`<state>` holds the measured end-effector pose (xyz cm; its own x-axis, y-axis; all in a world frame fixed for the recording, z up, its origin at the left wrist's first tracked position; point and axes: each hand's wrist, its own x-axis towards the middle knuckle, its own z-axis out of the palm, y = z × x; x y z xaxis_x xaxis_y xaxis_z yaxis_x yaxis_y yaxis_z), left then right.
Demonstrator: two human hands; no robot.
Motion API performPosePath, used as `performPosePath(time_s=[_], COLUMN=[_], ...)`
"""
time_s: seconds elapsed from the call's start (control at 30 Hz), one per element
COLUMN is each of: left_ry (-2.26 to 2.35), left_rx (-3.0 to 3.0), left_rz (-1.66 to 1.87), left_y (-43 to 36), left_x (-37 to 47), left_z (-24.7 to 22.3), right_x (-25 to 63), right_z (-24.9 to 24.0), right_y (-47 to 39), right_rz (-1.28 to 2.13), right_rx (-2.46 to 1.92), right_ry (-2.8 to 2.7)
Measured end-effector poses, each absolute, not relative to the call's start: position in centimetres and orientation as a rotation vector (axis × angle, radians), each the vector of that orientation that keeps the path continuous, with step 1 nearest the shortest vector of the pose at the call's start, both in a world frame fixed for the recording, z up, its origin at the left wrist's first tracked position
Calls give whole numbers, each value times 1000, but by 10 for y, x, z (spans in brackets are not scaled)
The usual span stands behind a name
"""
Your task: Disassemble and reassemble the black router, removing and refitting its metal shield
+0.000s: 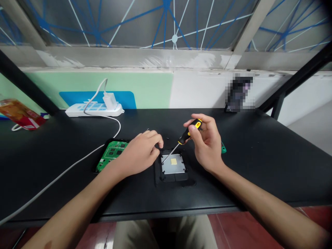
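My right hand (207, 145) grips a screwdriver (184, 136) by its black and yellow handle. The thin shaft slants down to the left, and its tip meets the left edge of a silver metal plate (171, 168). A small pale yellow pad (173, 161) sits on that plate, which lies inside a black plastic housing (173, 177). At the housing's upper left corner is my left hand (145, 150), fingers curled and thumb close to the index finger; whatever is between them is hidden. My left forearm partly covers a green circuit board (111, 154) in a black frame.
A white power strip (94, 110) with a plugged-in charger (110, 101) lies at the back left; its white cable (77, 162) crosses the black table (259, 155). A red and orange package (22, 114) stands far left. Behind my right hand a green handle end (223, 148) shows. A pixelated dark object (237, 93) leans on the wall.
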<state>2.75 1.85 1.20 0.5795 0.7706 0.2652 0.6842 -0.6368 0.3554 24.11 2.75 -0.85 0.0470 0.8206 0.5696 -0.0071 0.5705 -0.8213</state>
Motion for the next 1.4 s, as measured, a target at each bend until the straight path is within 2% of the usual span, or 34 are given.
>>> performPosePath(time_s=[0.87, 1.4], left_ry=[1194, 920], left_rx=[2604, 2578], left_rz=[568, 480], left_y=[20, 16], left_x=[28, 20], left_z=[11, 24], right_x=[242, 244], right_z=[-10, -11], right_y=[28, 29], right_rz=[721, 663], right_rx=[-752, -765], right_ry=[-1427, -1446])
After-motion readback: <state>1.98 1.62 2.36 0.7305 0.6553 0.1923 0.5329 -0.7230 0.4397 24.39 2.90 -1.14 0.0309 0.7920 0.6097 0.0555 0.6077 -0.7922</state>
